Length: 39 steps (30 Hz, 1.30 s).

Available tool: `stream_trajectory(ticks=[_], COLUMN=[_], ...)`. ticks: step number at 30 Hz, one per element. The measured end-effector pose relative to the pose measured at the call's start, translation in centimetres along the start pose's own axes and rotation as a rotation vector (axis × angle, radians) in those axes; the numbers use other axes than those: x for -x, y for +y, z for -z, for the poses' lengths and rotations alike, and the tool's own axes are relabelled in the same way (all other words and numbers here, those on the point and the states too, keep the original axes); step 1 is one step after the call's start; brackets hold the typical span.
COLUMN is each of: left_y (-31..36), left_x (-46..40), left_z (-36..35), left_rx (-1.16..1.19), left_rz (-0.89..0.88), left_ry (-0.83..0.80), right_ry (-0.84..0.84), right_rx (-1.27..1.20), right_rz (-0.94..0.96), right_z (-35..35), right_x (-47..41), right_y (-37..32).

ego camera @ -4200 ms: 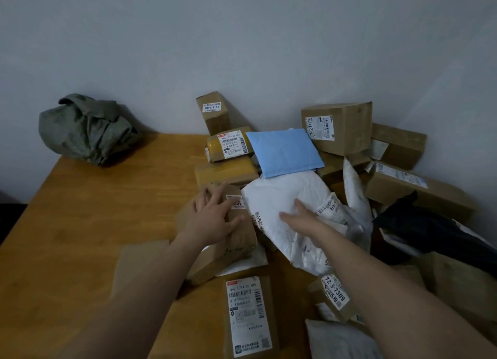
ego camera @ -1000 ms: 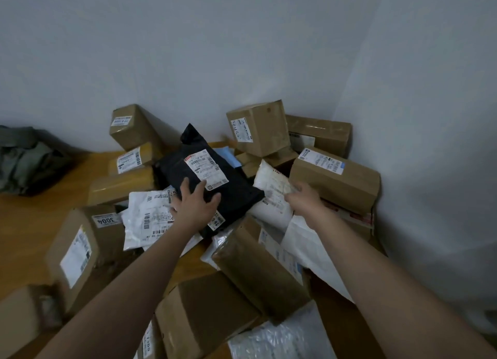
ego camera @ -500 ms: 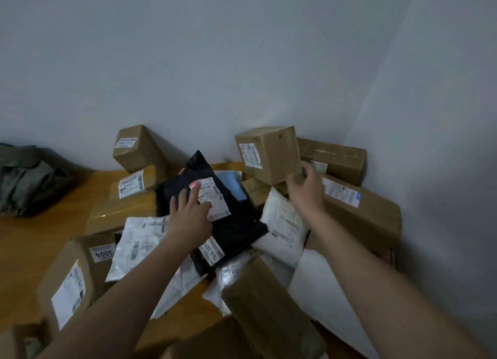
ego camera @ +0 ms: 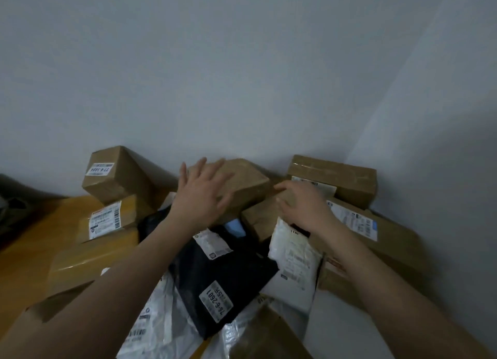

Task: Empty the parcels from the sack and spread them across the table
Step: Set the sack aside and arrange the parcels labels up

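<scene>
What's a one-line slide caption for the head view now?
Both hands, left hand and right hand, reach onto a cardboard box atop parcels piled in the table's wall corner.

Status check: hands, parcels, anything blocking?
Left hand open, flat on the top box. Right hand open, reaching beside it. Parcels piled in corner, black bag in front.

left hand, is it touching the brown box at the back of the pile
Touching: the head view shows the left hand laid flat with spread fingers on the brown box.
</scene>
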<state>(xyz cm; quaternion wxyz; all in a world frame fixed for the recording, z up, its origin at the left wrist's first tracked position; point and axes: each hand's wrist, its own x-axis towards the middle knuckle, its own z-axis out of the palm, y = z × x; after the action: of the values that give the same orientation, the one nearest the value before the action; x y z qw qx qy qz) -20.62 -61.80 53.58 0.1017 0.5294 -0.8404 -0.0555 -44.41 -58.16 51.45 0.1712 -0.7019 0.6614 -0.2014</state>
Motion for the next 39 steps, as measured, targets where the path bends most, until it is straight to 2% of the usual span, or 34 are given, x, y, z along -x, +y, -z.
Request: stream_trajectory(ticks=[1, 3, 5, 7, 11, 13, 14, 16, 18, 19, 21, 24, 26, 30, 33, 36, 39], left_y=[0.0, -0.3, -1.1, -2.2, -4.7, -4.8, -4.3, -2.4, -0.3, 0.3, 0.2, -0.4, -0.5, -0.4, -1.0, -1.9, -3.4], left_x=[-0.2, -0.2, 0.0, 0.2, 1.0, 1.6, 2.1, 3.6, 6.1, 7.4, 9.9, 12.2, 12.4, 14.6, 17.4, 20.6, 23.9], left_z=[-1.1, -3.4, -4.9, -5.1, -3.8, -3.2, -2.9, -2.7, -3.2, -3.5, -4.5, -4.0, -3.1, -1.5, -1.5, -1.9, -1.6], left_rx=[-0.061, -0.146, -0.224, -0.302, -0.407, -0.313, -0.243, -0.062, 0.057, 0.019, -0.235, -0.473, -0.497, -0.445, -0.412, -0.422, -0.404], left_rz=[-0.024, -0.031, -0.012, 0.037, 0.188, 0.215, 0.168, 0.007, -0.070, -0.060, -0.047, 0.013, 0.076, 0.184, 0.340, 0.469, 0.550], left_ry=[-0.109, -0.262, -0.313, -0.267, -0.145, -0.065, -0.055, -0.169, -0.439, -0.587, -0.762, -0.719, -0.617, -0.467, -0.455, -0.448, -0.437], right_ry=[-0.074, -0.270, -0.410, -0.382, -0.100, 0.089, 0.104, -0.019, -0.258, -0.375, -0.484, -0.507, -0.498, -0.385, -0.524, -0.692, -0.752], right_rx=[0.173, 0.323, 0.427, 0.558, 0.658, 0.549, 0.486, 0.356, 0.138, -0.017, -0.227, -0.422, -0.533, -0.577, -0.484, -0.339, -0.531], right_rz=[-0.040, -0.132, -0.116, -0.094, -0.229, -0.243, -0.216, -0.212, -0.406, -0.513, -0.512, -0.384, -0.330, -0.275, -0.339, -0.299, -0.199], right_z=[-0.4, -1.2, -1.9, -1.3, -1.3, -2.5, -3.0, -4.6, -6.7, -7.6, -9.2, -8.9, -8.1, -6.8, -7.6, -9.9, -11.5], right_x=[0.0, 0.8, 2.3, 3.2, 3.3, 3.6, 3.9, 4.6, 5.5, 5.9, 6.5, 7.7, 7.9, 8.6, 8.7, 9.2, 10.2], right_y=[1.8, 4.8, 7.3, 8.9, 7.9, 5.6, 4.3, 2.3, 0.7, 0.0, -1.6, -4.2, -5.1, -6.3, -7.7, -10.0, -13.3])
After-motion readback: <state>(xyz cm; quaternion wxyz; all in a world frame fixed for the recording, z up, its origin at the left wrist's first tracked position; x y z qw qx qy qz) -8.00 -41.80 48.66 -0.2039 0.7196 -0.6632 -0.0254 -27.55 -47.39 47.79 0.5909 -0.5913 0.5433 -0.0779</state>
